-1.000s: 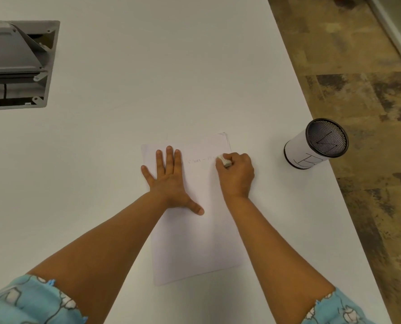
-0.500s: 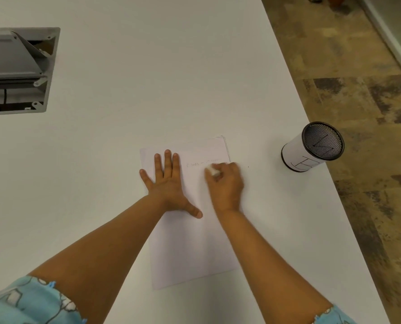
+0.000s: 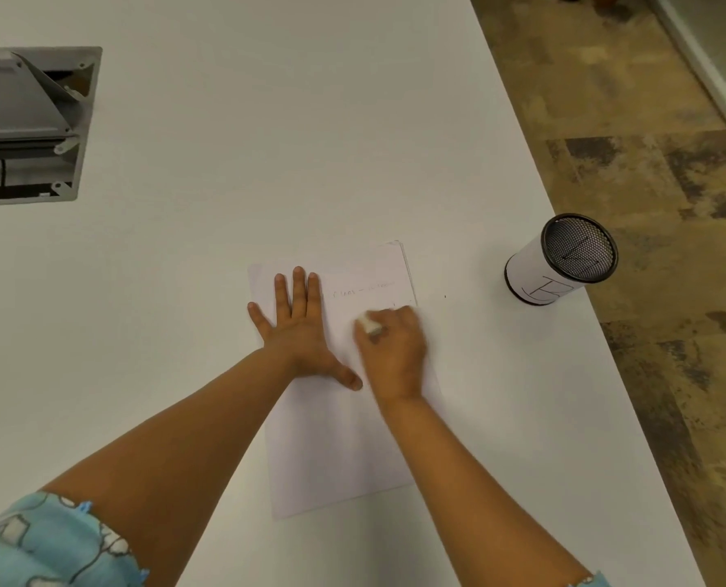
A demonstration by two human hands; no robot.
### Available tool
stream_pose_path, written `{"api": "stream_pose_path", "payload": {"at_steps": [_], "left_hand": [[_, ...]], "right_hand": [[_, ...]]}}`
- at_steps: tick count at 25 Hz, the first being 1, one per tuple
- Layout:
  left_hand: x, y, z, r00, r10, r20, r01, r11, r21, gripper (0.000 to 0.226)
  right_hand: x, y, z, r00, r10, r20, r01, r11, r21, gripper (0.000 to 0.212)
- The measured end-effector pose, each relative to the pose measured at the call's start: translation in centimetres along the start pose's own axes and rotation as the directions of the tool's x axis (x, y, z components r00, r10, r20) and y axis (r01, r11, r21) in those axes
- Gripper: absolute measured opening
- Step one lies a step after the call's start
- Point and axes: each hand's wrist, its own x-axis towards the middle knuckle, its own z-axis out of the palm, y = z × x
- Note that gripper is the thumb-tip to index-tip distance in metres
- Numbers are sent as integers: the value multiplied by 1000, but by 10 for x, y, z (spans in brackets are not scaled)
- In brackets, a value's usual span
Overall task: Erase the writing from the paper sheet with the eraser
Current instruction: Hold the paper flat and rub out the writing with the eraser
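A white paper sheet (image 3: pixel 335 451) lies on the white table, its long side running away from me. A faint line of pencil writing (image 3: pixel 363 290) crosses its upper part. My left hand (image 3: pixel 297 332) is pressed flat on the sheet's upper left, fingers spread. My right hand (image 3: pixel 395 349) is blurred and closed around a small white eraser (image 3: pixel 368 324), whose tip sticks out at the hand's upper left. The eraser sits on the paper just below the writing line.
A white cylindrical pen holder (image 3: pixel 560 260) with a black mesh inside stands near the table's right edge (image 3: pixel 598 315). A grey open cable hatch (image 3: pixel 26 125) is set into the table at the far left. Patterned floor lies beyond the right edge.
My right hand with the eraser has slid left and toward me, from the writing's right end to below the line. The left hand stays flat on the sheet.
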Motion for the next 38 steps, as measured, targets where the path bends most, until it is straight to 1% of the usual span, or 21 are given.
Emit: {"api": "stream_pose_path", "payload": {"at_steps": [1,2,4,6,7,8,9,10,11,12,13,15,17,20,22,24,26,29,33,36,38], "left_hand": [[0,0,1,1000,-4,-4,4,1000,-1,156],[0,0,1,1000,-5,-7,5,1000,2,156],[1,-1,0,1000,2,6,-2,1000,-2,160],[0,-2,0,1000,15,13,-15,1000,-7,161],[0,-2,1,1000,17,15,-17,1000,-6,161],[-1,-2,1,1000,16,16,-15,1000,-6,162],[0,-2,1,1000,13,13,-13,1000,-6,162],[0,-1,1,1000,12,7,-12,1000,-2,161],[1,0,1,1000,11,2,-11,1000,2,160],[1,0,1,1000,8,0,-8,1000,4,160],[1,-1,1,1000,7,-3,-7,1000,3,160],[-1,-1,0,1000,11,6,-11,1000,0,160],[0,-2,0,1000,19,9,-19,1000,-3,160],[-2,-2,0,999,36,-9,-37,999,-23,160],[-7,-7,3,995,87,-49,-89,995,-50,160],[-16,-22,9,991,92,-99,-100,992,-78,160],[-27,-40,11,993,42,-106,-47,998,-46,160],[-33,-59,16,997,-6,-73,9,999,44,161],[-30,-55,15,998,-17,-64,25,992,121,161],[-30,-52,13,997,-50,-53,59,981,186,161],[-29,-51,12,997,-74,-38,80,975,206,161]], "right_hand": [[-10,-2,5,997,-38,70,39,999,0,19],[-12,0,4,995,-50,84,50,999,3,20],[5,15,-11,1000,-2,-19,2,1000,8,20],[21,29,-32,983,115,-143,-116,993,7,18],[23,31,-34,973,152,-172,-152,988,13,17],[19,26,-31,974,147,-174,-147,989,12,17],[10,20,-23,986,91,-136,-91,996,7,17],[-3,13,-14,999,14,-53,-14,1000,1,18],[-13,11,-8,998,-46,38,46,999,2,19],[-18,11,-7,993,-79,84,79,997,0,19],[-14,17,-10,994,-78,70,78,997,0,19],[1,30,-20,998,-14,-54,14,1000,3,18],[6,38,-26,990,33,-139,-31,999,14,16],[2,37,-18,985,36,-171,-28,998,48,14],[1,39,-16,985,25,-171,-17,999,45,13],[4,41,-17,984,23,-175,-18,999,35,13],[4,40,-18,985,19,-172,-19,1000,6,14],[2,38,-17,986,-3,-168,-2,1000,-29,15],[2,39,-18,985,13,-173,-9,1000,24,28],[2,39,-20,985,25,-172,-13,997,74,26],[2,36,-22,982,66,-174,-49,993,105,24]]}}
